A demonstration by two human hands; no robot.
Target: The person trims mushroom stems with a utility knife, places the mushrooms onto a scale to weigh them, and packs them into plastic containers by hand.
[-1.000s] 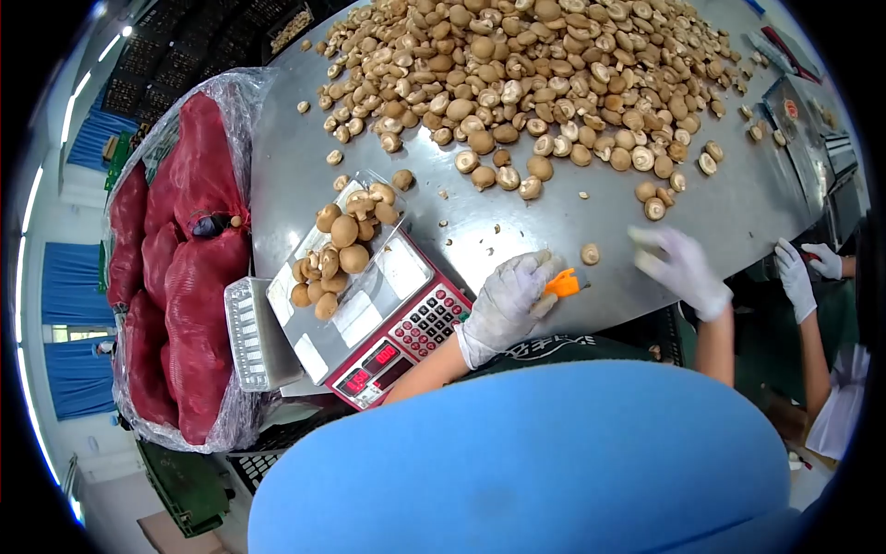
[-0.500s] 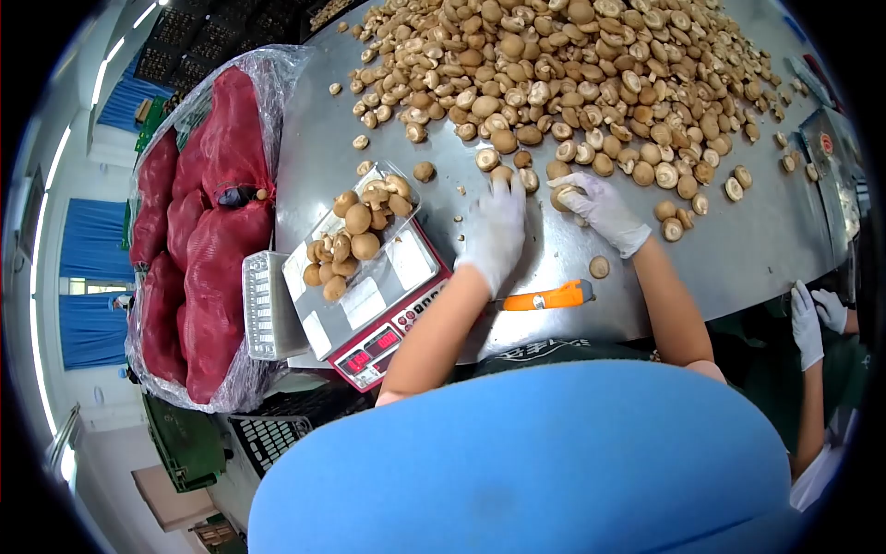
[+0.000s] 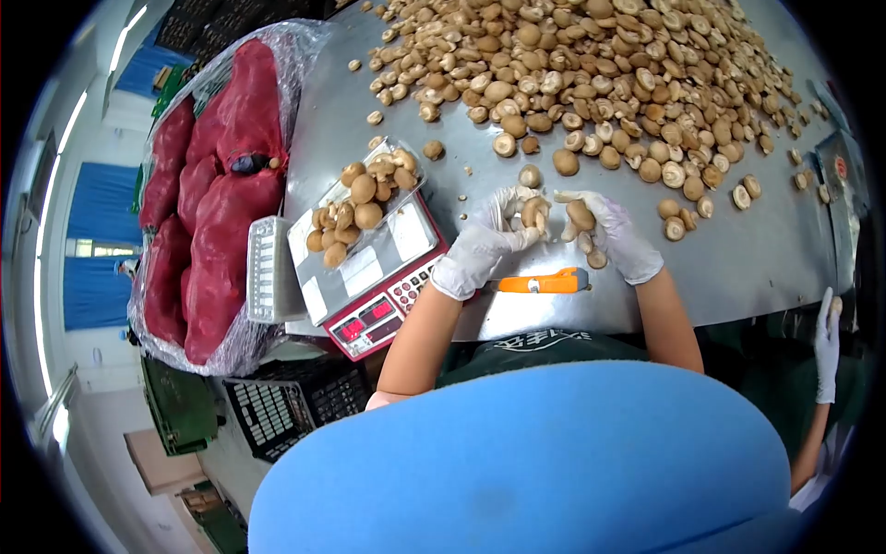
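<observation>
My left hand [image 3: 489, 238], in a white glove, pinches a brown mushroom [image 3: 534, 213] with its pale stem turned toward the right. Facing it, my gloved right hand [image 3: 621, 237] holds another mushroom [image 3: 580, 216] between thumb and fingers. Below that one, smaller mushrooms [image 3: 597, 258] show close by the right fingertips. Just beyond my left fingers a single mushroom [image 3: 529, 176] lies on the metal table [image 3: 443, 166]. An orange utility knife [image 3: 540, 281] rests on the table between my forearms.
A large mushroom pile [image 3: 591, 74] covers the table's far side. To the left stands a red-framed scale [image 3: 369, 268] with mushrooms in a plastic tray [image 3: 406, 152]. Beside it are a white basket [image 3: 270, 277] and red mesh sacks [image 3: 226, 240]. Another person's gloved hand [image 3: 828, 346] is at right.
Both hands have drawn back from the pile's near edge toward me and closer together. A mushroom now shows in the left fingers, and the right hand's mushroom came nearer.
</observation>
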